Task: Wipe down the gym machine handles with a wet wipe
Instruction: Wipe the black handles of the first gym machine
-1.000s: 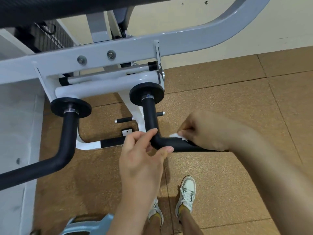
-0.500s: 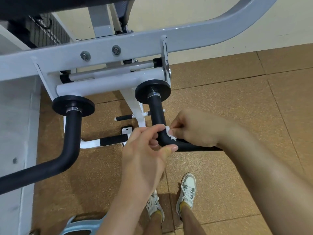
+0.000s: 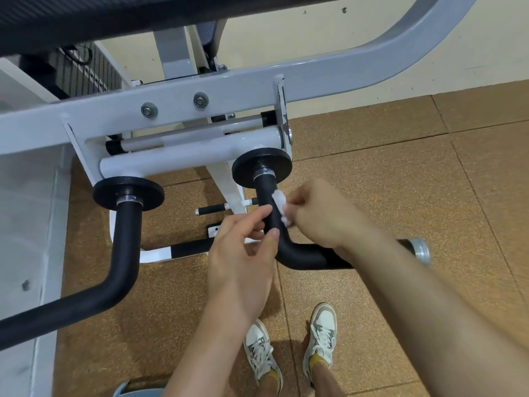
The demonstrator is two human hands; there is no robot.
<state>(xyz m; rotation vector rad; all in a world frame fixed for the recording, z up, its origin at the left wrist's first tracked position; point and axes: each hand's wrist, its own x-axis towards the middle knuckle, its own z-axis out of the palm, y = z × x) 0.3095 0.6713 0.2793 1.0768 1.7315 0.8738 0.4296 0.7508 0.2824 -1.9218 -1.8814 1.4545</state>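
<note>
Two black padded handles hang from the white machine frame (image 3: 183,110). The right handle (image 3: 297,255) runs down from a black disc, bends and ends in a silver cap. My right hand (image 3: 320,213) pinches a crumpled white wet wipe (image 3: 280,204) against the upright part of this handle, just below the disc. My left hand (image 3: 243,253) grips the same handle at the bend, thumb on its front and fingers behind it. The left handle (image 3: 123,253) is untouched.
A black seat pad (image 3: 114,21) overhangs the top of the view. Brown cork-like floor tiles (image 3: 400,181) lie below, with a pale wall behind. My two sneakers (image 3: 320,336) stand under the handle. A light blue object (image 3: 137,392) shows at the bottom edge.
My right hand has slid the wipe from the horizontal part of the right handle, round the bend and up the upright part. My left hand has kept its hold at the bend.
</note>
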